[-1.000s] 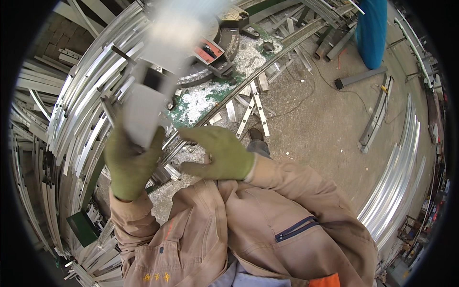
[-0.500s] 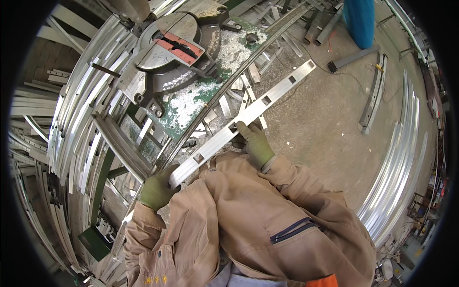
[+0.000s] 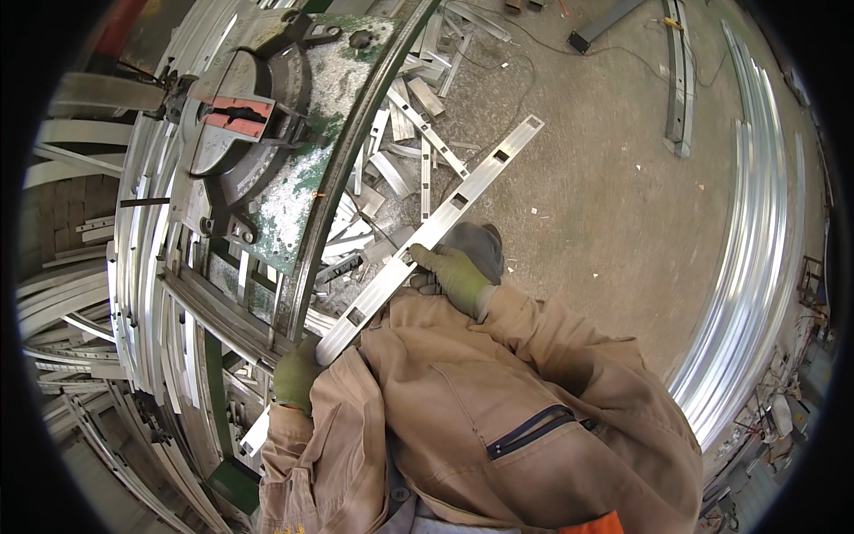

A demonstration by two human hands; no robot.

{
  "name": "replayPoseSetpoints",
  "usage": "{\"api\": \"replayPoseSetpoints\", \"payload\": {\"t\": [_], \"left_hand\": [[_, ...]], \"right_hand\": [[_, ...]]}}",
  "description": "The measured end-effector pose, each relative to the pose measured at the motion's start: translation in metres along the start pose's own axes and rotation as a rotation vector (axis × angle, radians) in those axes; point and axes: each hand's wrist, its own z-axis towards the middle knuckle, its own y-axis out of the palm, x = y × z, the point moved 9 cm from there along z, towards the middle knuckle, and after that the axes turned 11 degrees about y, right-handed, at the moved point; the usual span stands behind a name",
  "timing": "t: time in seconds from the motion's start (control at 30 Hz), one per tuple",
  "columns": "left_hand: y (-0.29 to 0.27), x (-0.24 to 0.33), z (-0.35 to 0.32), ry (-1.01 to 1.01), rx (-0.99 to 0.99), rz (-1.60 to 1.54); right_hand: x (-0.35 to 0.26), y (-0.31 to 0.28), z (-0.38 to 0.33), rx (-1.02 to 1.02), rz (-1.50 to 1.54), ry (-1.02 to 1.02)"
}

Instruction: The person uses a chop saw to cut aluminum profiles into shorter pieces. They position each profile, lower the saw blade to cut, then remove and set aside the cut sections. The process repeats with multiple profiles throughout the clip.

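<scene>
A long silvery aluminium profile (image 3: 431,233) with square cut-outs lies slantwise in front of me, its far end up to the right. My right hand (image 3: 455,278), in a green glove, is closed around its middle, with the thumb side next to a cut-out. At the near end is my left hand (image 3: 298,378), also gloved in green and wrapped about the profile's end; its fingers are partly hidden. Close to the left of the profile stands the mitre saw's table (image 3: 342,111), green with worn paint and metal chips.
The mitre saw base (image 3: 258,173) with its red insert (image 3: 245,117) sits upper left. Aluminium offcuts (image 3: 391,173) litter the floor beside the table. Long profiles are stacked at left, and a bundle of shiny bars (image 3: 752,240) lies at right. A cable crosses the floor.
My view has turned to the right, so the saw sits further left in the picture. Both hands keep their hold on the profile, which now points more steeply away from me.
</scene>
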Motion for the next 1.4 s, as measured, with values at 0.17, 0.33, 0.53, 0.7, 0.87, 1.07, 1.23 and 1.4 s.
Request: {"api": "replayPoseSetpoints", "payload": {"t": [0.17,0.33,0.53,0.7,0.87,1.07,1.23,1.4], "left_hand": [[0.014,0.036,0.004,0.0,-0.003,0.064],[-0.017,0.146,0.021,0.151,0.116,0.152],[-0.051,0.234,0.044,0.127,0.221,0.178],[-0.06,0.256,0.045,0.2,0.488,0.157],[-0.064,0.265,0.042,0.14,0.576,0.167],[-0.063,0.274,0.026,0.07,0.606,0.203],[-0.056,0.275,0.019,0.054,0.604,0.195],[-0.051,0.277,0.023,0.046,0.548,0.207]], "right_hand": [[-0.006,-0.04,-0.031,-0.01,0.068,0.005],[-0.013,-0.1,-0.076,-0.046,0.175,0.014],[-0.066,-0.154,-0.134,0.069,0.151,-0.071],[-0.096,-0.167,-0.158,0.091,0.097,-0.181],[-0.106,-0.188,-0.155,0.085,0.09,-0.229],[-0.107,-0.204,-0.136,0.002,0.055,-0.205],[-0.109,-0.203,-0.135,0.008,0.052,-0.214],[-0.104,-0.213,-0.126,0.016,0.037,-0.195]]}}
